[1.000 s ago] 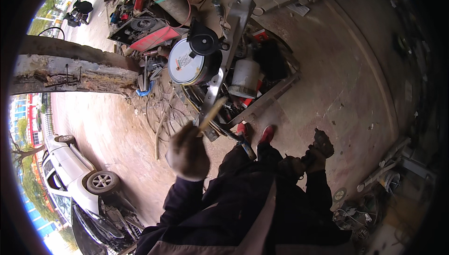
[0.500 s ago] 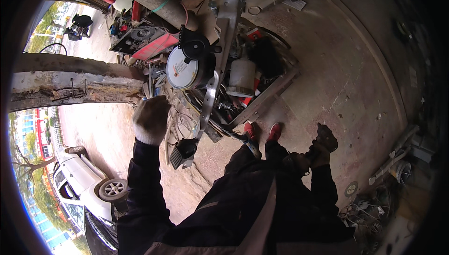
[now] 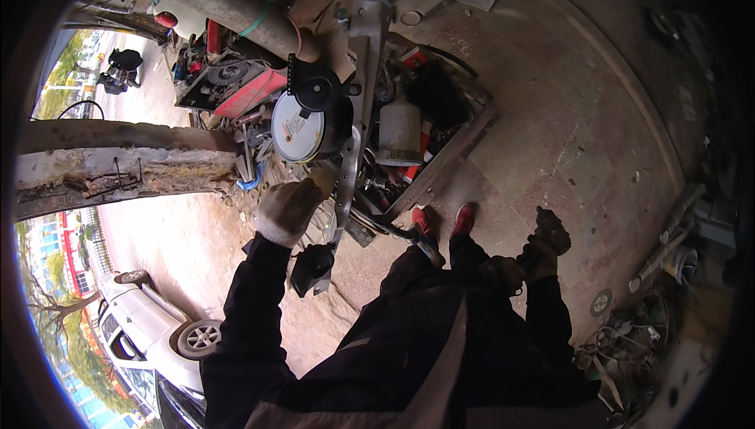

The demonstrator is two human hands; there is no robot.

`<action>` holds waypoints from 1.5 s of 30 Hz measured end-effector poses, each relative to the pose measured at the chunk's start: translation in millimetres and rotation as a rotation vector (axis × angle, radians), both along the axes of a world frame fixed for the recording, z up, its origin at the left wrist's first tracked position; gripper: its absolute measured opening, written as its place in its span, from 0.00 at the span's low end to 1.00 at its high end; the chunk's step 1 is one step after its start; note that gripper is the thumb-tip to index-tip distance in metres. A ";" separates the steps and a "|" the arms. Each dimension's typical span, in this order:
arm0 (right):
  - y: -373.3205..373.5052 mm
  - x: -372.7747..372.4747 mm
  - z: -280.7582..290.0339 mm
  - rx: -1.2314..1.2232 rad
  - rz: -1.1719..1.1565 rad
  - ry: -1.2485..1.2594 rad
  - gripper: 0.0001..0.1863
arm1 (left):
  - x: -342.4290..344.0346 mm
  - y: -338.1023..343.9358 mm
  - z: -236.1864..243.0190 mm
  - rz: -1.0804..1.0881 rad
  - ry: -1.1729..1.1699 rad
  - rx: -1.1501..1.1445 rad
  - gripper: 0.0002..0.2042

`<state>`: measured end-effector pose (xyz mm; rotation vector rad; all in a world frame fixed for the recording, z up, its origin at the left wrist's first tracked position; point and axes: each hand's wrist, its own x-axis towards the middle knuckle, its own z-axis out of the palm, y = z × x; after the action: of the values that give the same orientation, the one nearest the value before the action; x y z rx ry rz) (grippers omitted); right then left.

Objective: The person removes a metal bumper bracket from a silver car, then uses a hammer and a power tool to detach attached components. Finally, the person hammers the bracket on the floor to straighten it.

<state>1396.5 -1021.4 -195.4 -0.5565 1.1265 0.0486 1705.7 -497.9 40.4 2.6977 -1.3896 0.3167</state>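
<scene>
The left hand (image 3: 287, 210), at 9 o'clock from the middle of the view, is closed, pinching a tan piece (image 3: 323, 180) whose tip points to about 2 o'clock. That piece sits just beside the metal bar (image 3: 362, 110), which runs from 12 o'clock down to 7; whether the two touch, I cannot tell. The right hand (image 3: 539, 261) hangs at 4 o'clock, wrapped around a dark tool (image 3: 553, 230), well apart from the bar.

A black disc (image 3: 318, 89) lies at 11 o'clock by the bar, over the tub (image 3: 295, 132) at 10. A second disc (image 3: 314, 264) is at 7, near the bar's lower end; the canister (image 3: 399, 132) stands near 12.

The step in hand looks like left-hand work beside the bar, the tool held aside. The next move probably calls for a firm pinch and care around both discs.
</scene>
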 end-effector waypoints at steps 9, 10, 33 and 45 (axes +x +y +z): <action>17.2 -9.2 -9.1 -0.009 -0.022 -0.015 0.09 | 20.7 13.6 -38.2 -0.045 0.230 0.098 0.13; 18.9 -9.5 -8.9 -0.015 -0.027 0.008 0.09 | 18.8 13.0 -38.9 -0.040 0.230 0.055 0.13; 42.5 1.3 -8.0 -0.100 0.059 -0.082 0.16 | 47.1 -12.9 -88.1 0.260 0.515 -0.017 0.14; 49.3 41.8 4.2 -0.050 0.110 0.002 0.08 | -12.0 -92.5 -9.1 -0.505 0.134 0.276 0.08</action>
<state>1438.3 -972.1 -191.2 -0.6629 1.1010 0.1159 1693.7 -590.4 31.3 2.3713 -2.1214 -0.1035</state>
